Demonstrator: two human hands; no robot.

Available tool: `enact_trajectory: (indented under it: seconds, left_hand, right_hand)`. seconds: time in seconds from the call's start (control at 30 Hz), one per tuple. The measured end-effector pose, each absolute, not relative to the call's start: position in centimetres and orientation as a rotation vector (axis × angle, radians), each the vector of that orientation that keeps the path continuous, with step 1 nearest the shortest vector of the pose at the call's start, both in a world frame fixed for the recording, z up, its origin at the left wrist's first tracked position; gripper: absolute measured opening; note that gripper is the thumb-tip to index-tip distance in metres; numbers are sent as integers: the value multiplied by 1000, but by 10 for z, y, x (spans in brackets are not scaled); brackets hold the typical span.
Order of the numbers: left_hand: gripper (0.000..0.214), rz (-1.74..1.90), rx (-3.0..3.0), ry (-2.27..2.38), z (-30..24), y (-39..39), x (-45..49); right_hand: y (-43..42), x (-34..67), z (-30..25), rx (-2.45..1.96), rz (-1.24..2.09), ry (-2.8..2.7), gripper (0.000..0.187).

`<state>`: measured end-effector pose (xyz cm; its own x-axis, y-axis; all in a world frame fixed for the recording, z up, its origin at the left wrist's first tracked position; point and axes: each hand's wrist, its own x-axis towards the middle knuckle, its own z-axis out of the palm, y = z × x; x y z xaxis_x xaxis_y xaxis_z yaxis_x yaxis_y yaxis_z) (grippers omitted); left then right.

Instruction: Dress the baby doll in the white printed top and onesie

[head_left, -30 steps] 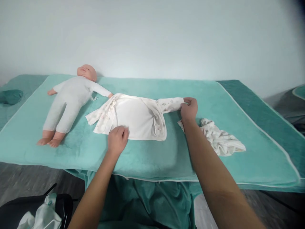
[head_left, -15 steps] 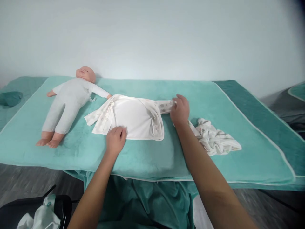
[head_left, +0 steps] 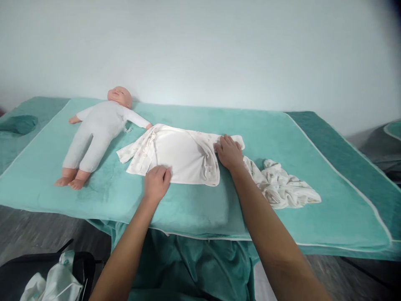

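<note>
- Fingers of the left hand are curling together on the near edge of the white shirt; whether they are pinching cloth, I cannot tell.
- Fingers of the right hand are stretching out over the shirt's sleeve, pressing from above.
- Most of the shirt is lying between both sets of fingers.
- Left of them, a doll is lying face-up.
- Right of them, a crumpled cloth is resting.
</note>
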<state>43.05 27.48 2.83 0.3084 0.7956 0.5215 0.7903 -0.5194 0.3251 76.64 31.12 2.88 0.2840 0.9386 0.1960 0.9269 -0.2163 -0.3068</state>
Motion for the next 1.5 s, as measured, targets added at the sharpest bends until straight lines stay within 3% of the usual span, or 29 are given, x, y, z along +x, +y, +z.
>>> enact_trajectory:
  seconds: [0.27, 0.4, 0.5, 0.63, 0.8, 1.07, 1.3, 1.5]
  left_hand:
    - [35, 1157, 2505, 1439, 25, 276, 432]
    - [25, 1314, 2464, 1373, 27, 273, 430]
    - [10, 1366, 2465, 1424, 33, 267, 413]
    - [29, 1176, 2420, 1797, 40, 261, 374]
    - [37, 971, 2268, 2018, 40, 270, 352]
    - [24, 986, 2301, 2011, 41, 281, 354]
    - [21, 1083, 2467, 1408, 40, 256, 387]
    - [22, 939, 2380, 1328, 35, 250, 413]
  right_hand:
    - [307, 709, 54, -1792, 53, -1555, 50]
    - [325, 624, 65, -1557, 498, -1734, 47]
    - [358, 573, 66, -1498, 880, -1505, 42]
    - [398, 540, 61, -1490, 1002, -1334, 39]
    - [411, 532, 52, -1509, 893, -1233, 24]
    - [402, 548, 53, -1180, 1197, -884, 23]
    - [397, 578, 58, -1561, 869, -916, 22]
    - [391, 604, 58, -1935, 524, -1361, 26]
